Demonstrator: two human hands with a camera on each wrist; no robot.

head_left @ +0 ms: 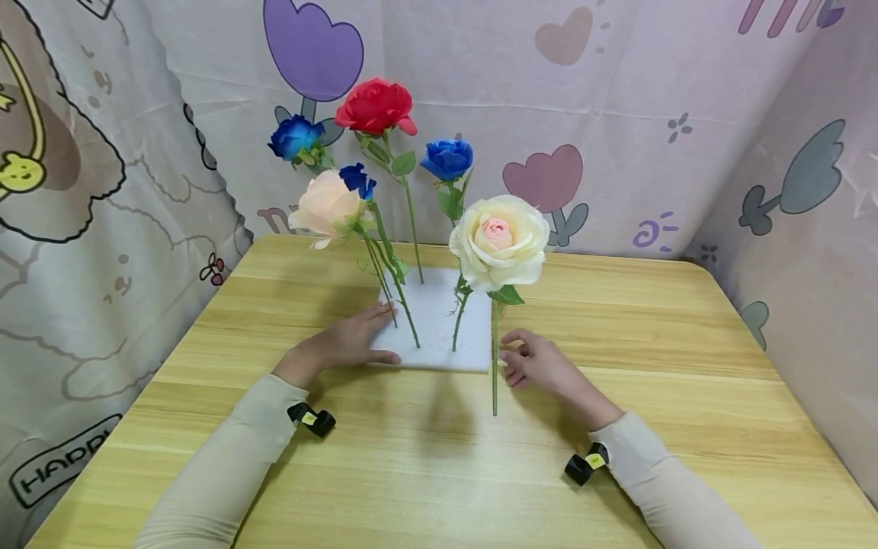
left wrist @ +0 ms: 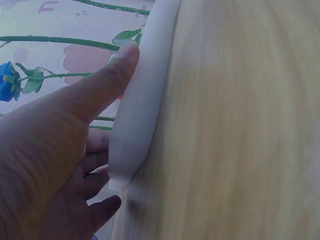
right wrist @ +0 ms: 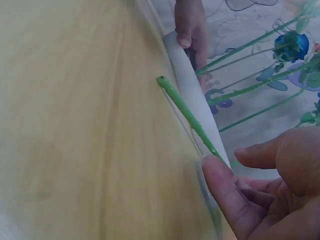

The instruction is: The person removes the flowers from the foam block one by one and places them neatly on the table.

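Observation:
My left hand point(head_left: 350, 339) rests on the left side of a white foam block point(head_left: 439, 320), its thumb at the front edge in the left wrist view. Artificial roses stand in the block: a red rose point(head_left: 376, 107), a peach rose point(head_left: 331, 204) and blue roses point(head_left: 447, 160). A cream rose point(head_left: 499, 244) with a pink centre is along the block's right side, its green stem point(head_left: 495, 366) reaching past the front edge. Beside that stem is my right hand point(head_left: 538, 364); its thumb point(right wrist: 257, 154) is apart from the index finger, whose tip overlaps the stem point(right wrist: 187, 115) in the right wrist view.
The block lies on a light wooden table point(head_left: 617, 328). A printed curtain point(head_left: 439, 69) hangs behind the table and along both sides. Flower heads rise above the block, close over both hands. A small black device point(head_left: 312, 419) sits on each wrist.

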